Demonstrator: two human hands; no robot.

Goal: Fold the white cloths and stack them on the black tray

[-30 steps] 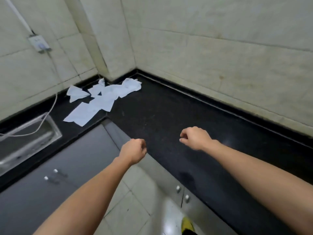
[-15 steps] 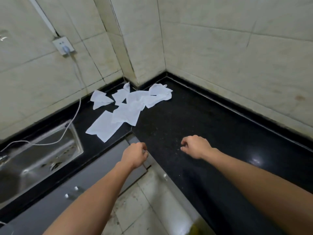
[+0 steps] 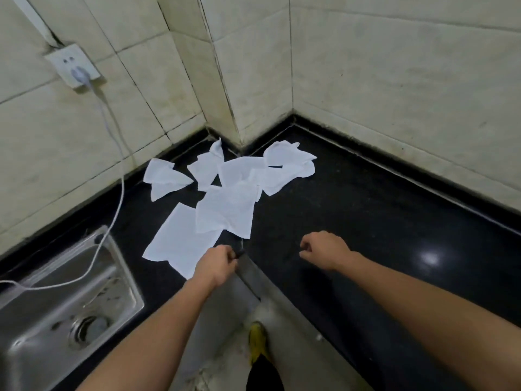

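Observation:
Several white cloths lie unfolded and overlapping on the black countertop [image 3: 366, 221], spread out from the wall corner. The nearest cloth [image 3: 180, 241] lies flat at the counter's front edge, with another cloth [image 3: 225, 210] partly over it. More crumpled cloths [image 3: 282, 170] sit by the corner, and a folded-over one [image 3: 163, 177] lies to the left. My left hand [image 3: 218, 265] is a fist at the near corner of the nearest cloth and holds nothing I can see. My right hand [image 3: 324, 251] hovers over bare counter, its fingers loosely curled and empty. No black tray is in view.
A steel sink [image 3: 70, 306] is set into the counter at the lower left. A white cable [image 3: 118, 193] runs from a wall socket [image 3: 73, 66] down across the sink. Tiled walls close off the corner. My yellow shoe [image 3: 258, 340] stands on the floor below the inner counter edge.
I have stepped closer and the view has swung left, so the cloths are now nearer. My left hand has reached the nearest cloth's corner. The right hand's fist has loosened.

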